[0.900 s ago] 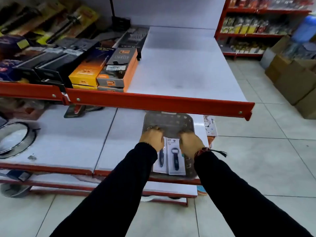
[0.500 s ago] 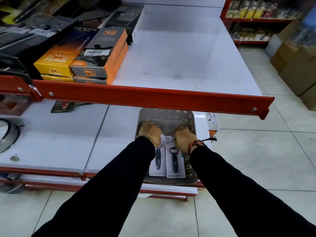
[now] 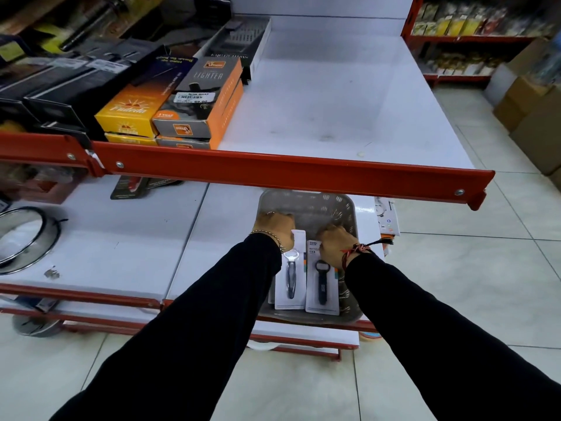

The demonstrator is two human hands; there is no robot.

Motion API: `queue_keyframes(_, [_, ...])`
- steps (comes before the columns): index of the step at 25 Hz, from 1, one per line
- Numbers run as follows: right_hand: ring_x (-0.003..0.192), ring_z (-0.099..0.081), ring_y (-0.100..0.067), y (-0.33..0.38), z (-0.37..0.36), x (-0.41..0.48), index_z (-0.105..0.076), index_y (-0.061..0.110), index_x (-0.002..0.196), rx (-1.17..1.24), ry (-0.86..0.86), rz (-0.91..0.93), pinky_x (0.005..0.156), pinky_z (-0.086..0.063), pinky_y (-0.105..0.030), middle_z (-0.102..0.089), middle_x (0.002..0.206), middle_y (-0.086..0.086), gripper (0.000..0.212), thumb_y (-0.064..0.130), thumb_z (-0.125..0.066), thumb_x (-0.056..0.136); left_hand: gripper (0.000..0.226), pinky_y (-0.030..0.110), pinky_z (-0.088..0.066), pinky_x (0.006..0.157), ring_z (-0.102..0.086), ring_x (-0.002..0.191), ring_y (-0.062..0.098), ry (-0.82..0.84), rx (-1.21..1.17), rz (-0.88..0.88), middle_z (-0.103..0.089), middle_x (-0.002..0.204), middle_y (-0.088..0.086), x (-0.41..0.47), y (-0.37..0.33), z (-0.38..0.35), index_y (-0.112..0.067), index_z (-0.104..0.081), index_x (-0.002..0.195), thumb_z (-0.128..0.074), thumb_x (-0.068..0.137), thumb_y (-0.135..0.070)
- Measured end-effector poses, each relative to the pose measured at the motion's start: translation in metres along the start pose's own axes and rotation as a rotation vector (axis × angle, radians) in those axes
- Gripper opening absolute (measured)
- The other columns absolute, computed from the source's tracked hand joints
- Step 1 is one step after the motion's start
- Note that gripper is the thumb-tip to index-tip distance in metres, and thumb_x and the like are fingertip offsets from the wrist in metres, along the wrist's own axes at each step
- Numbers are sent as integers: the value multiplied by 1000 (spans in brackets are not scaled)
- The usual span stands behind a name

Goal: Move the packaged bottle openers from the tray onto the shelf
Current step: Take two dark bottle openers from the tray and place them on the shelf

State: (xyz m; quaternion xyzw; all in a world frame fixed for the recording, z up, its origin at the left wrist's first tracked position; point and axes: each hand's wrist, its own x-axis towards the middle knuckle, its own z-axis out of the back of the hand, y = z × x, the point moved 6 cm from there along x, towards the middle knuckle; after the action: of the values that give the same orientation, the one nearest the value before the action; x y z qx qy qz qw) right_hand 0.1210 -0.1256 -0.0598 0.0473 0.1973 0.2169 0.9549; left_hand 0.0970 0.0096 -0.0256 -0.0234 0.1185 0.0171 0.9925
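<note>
A grey perforated tray (image 3: pixel 315 205) rests on the lower white shelf near its right end. Two carded bottle openers lie side by side in it: a silver one (image 3: pixel 290 276) on the left card and a dark blue one (image 3: pixel 321 282) on the right card. My left hand (image 3: pixel 274 224) closes on the top edge of the left card. My right hand (image 3: pixel 335 243) closes on the top of the right card. Both cards still lie flat in the tray. Above, the upper white shelf (image 3: pixel 328 95) with a red front rail has bare surface on its right half.
Orange and black lighter boxes (image 3: pixel 197 101) and dark boxes fill the upper shelf's left half. A round glass lid (image 3: pixel 21 235) lies on the lower shelf at far left. Cardboard cartons (image 3: pixel 534 110) stand on the tiled floor at right, and a red rack stands behind.
The camera has come closer and tilted down. Both hands have settled onto the tops of the two cards; the cards have not left the tray.
</note>
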Motion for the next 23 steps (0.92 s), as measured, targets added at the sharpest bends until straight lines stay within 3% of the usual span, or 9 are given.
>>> queue_keyframes(2, [120, -56, -41, -1, 9, -6, -57, 0, 127, 24, -52, 12, 98, -52, -42, -60, 129, -21, 42, 12, -49, 87, 30, 34, -48, 99, -63, 113, 29, 13, -50, 11, -70, 119, 6, -1, 1, 1, -15, -65, 119, -50, 94, -24])
queue_keyframes(6, [99, -67, -39, -6, 33, -29, -41, 7, 138, 140, -69, -5, 75, -52, -36, -67, 109, -21, 48, 16, -44, 91, 35, 34, -51, 94, -64, 108, 31, 63, -129, 47, -70, 112, 10, -18, 5, 13, -11, -66, 117, -47, 94, -29])
queue_keyframes(9, [95, -66, -37, -3, 48, -51, -48, 9, 134, 211, -59, 11, 77, -54, -36, -67, 110, -22, 43, 10, -40, 92, 34, 34, -52, 88, -64, 103, 33, 62, -217, 54, -68, 108, 14, -38, 3, 26, -7, -69, 110, -46, 93, -26])
queue_keyframes(13, [93, -67, -36, 14, 67, -101, -48, 17, 132, 133, -170, 56, 72, -49, -35, -68, 109, -17, 38, 12, -38, 96, 27, 36, -54, 83, -65, 100, 36, -57, -278, 36, -66, 104, 15, -82, -4, 55, -4, -66, 98, -44, 94, -21])
queue_keyframes(17, [76, -57, -31, 28, 94, -155, -44, 16, 127, 131, -315, 133, 65, -41, -34, -66, 105, -16, 34, 9, -39, 94, 33, 40, -52, 92, -62, 107, 34, -192, -242, -11, -64, 116, 13, -129, -12, 88, -11, -66, 117, -44, 94, -21])
queue_keyframes(23, [93, -61, -36, 47, 153, -225, -44, 12, 126, 79, -475, 261, 64, -38, -35, -62, 120, -13, 36, 7, -40, 90, 32, 39, -52, 89, -62, 107, 34, -345, -230, -15, -66, 114, 14, -187, -32, 152, -9, -67, 113, -45, 93, -20])
